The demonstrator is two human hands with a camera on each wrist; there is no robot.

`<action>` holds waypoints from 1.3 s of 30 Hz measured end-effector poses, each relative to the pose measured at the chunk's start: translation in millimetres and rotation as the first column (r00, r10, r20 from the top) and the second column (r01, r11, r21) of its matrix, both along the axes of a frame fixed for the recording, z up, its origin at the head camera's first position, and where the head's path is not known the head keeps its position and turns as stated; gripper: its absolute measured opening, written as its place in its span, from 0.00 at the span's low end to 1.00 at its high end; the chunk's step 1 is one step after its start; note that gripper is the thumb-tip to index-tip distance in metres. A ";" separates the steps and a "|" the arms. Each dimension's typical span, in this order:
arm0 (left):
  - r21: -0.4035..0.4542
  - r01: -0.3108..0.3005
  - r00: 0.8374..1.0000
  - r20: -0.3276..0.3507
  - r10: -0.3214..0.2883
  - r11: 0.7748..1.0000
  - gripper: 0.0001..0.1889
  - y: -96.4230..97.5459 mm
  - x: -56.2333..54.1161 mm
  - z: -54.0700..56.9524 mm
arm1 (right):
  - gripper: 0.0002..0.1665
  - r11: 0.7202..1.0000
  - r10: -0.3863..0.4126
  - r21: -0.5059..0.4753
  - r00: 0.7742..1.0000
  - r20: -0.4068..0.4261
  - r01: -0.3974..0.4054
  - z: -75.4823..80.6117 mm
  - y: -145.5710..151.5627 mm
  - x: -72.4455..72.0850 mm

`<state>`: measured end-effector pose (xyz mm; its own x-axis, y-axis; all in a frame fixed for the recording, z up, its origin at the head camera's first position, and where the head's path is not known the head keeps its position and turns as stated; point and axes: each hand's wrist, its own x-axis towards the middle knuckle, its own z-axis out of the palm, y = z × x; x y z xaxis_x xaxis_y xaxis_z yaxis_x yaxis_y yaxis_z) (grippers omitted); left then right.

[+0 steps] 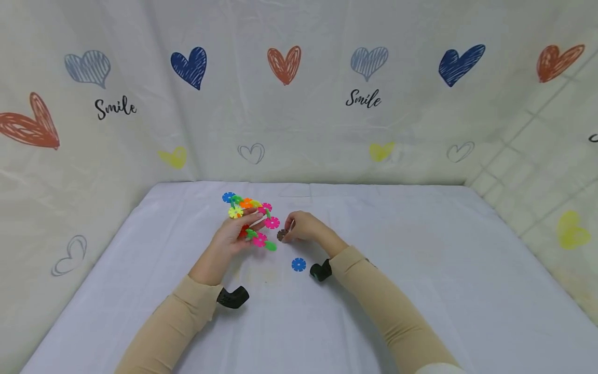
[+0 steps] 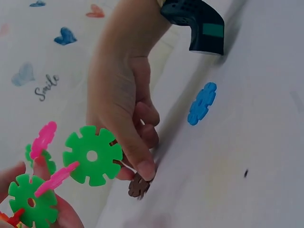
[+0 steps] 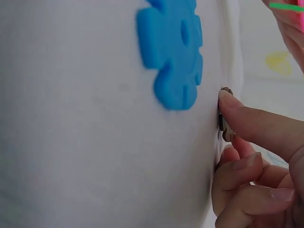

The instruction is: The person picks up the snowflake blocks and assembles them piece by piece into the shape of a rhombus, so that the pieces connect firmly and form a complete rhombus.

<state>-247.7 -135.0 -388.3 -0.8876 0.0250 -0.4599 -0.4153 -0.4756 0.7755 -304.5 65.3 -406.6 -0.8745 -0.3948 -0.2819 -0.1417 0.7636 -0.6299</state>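
My left hand (image 1: 232, 234) holds a chain of joined snowflake discs (image 1: 260, 239) in pink, green, red, orange, yellow and blue. One end of it is a green disc (image 2: 92, 156), which faces the left wrist view. Close by on the right, my right hand (image 1: 303, 227) pinches a brown snowflake disc (image 2: 138, 185) between thumb and fingers, down at the tabletop. A loose blue snowflake disc (image 1: 298, 264) lies on the table nearer to me; it looms large in the right wrist view.
A white cloth covers the table (image 1: 397, 291). Behind it hangs a pale curtain (image 1: 322, 130) printed with hearts and words. Black wrist cameras (image 1: 233, 297) stick out beneath both forearms, just above the cloth.
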 end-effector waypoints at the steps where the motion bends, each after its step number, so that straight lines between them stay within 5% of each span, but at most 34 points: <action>1: -0.003 0.001 1.000 0.004 -0.001 1.000 0.21 1.6 -0.3 -0.3 | 0.17 1.000 -0.004 -0.008 1.000 0.003 0.004 -0.9 0.1 -0.6; 9: 0.062 -0.001 1.000 0.009 0.000 0.998 0.23 15.7 -2.0 -0.1 | 0.13 0.993 -0.034 -0.113 0.999 0.006 0.034 2.3 12.1 -0.3; 23: 0.249 -0.071 0.997 0.041 0.063 0.966 0.13 25.9 -4.1 -6.6 | 0.13 0.963 -0.133 -0.244 0.989 -0.064 0.114 6.0 48.5 8.6; 39: 0.281 -0.083 0.996 -0.018 0.092 0.956 0.24 33.6 -3.7 -10.0 | 0.07 0.939 -0.173 -0.334 0.949 -0.262 0.079 22.1 58.2 51.6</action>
